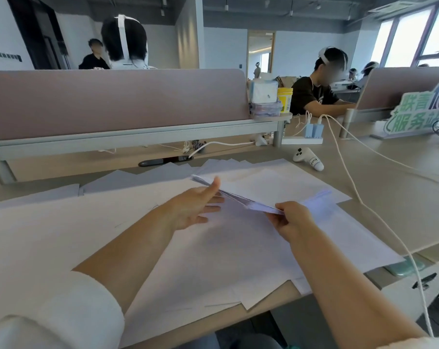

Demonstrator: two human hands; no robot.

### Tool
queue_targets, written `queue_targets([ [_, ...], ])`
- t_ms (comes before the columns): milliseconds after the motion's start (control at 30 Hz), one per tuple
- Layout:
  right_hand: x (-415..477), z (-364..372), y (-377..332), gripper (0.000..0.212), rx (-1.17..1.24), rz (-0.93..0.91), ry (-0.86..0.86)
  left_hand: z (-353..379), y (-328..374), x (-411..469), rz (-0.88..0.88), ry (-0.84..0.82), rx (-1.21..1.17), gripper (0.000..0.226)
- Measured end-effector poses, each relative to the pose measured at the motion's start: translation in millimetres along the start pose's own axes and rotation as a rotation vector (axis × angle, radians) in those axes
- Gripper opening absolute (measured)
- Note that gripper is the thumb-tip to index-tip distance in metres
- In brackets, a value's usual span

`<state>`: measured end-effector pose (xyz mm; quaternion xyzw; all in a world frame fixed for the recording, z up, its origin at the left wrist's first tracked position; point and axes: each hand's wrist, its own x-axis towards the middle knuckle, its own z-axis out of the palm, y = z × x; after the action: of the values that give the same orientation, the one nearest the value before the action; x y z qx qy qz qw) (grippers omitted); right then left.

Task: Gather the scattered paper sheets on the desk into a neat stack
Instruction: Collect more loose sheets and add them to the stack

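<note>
Paper sheaf, ragged-edged; left hand, right hand

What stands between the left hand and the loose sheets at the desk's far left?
Nothing visible. The left hand is open by the bundle that the right hand grips, and those loose sheets lie uncovered.

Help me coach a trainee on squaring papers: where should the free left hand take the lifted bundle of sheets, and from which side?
At its far end, coming from the left. The bundle of sheets slants above the loose sheets, the right hand pinching its near end, so the far end is free. The left hand lies open beside it: thumb on top, fingers beneath.
</note>
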<state>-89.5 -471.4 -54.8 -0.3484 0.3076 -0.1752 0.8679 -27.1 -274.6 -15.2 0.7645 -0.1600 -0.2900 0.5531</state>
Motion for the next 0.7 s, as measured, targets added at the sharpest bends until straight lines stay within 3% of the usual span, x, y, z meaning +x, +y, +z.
queue_targets([
  [67,-0.8,-4.5,-2.8,0.027,0.049,-0.025,-0.025,-17.5,-6.8,-6.7,0.008,-0.068,0.315,0.071],
  [133,-0.5,-6.6,-4.3,0.035,0.105,-0.053,-0.062,-28.8,-21.9,-5.7,-0.028,-0.072,0.855,0.081],
  [200,2.1,-6.4,-4.5,0.042,0.127,-0.081,-0.103,-27.3,-36.8,-1.9,-0.105,-0.038,1.109,0.090],
  [500,10.6,0.2,-1.7,0.044,0.043,0.001,-0.150,-30.7,-40.7,8.0,-0.141,-0.017,1.120,0.104],
  [700,10.2,-2.9,4.3,0.037,-0.076,0.067,-0.165,-32.8,-48.6,16.9,-0.199,0.092,1.113,0.110],
])
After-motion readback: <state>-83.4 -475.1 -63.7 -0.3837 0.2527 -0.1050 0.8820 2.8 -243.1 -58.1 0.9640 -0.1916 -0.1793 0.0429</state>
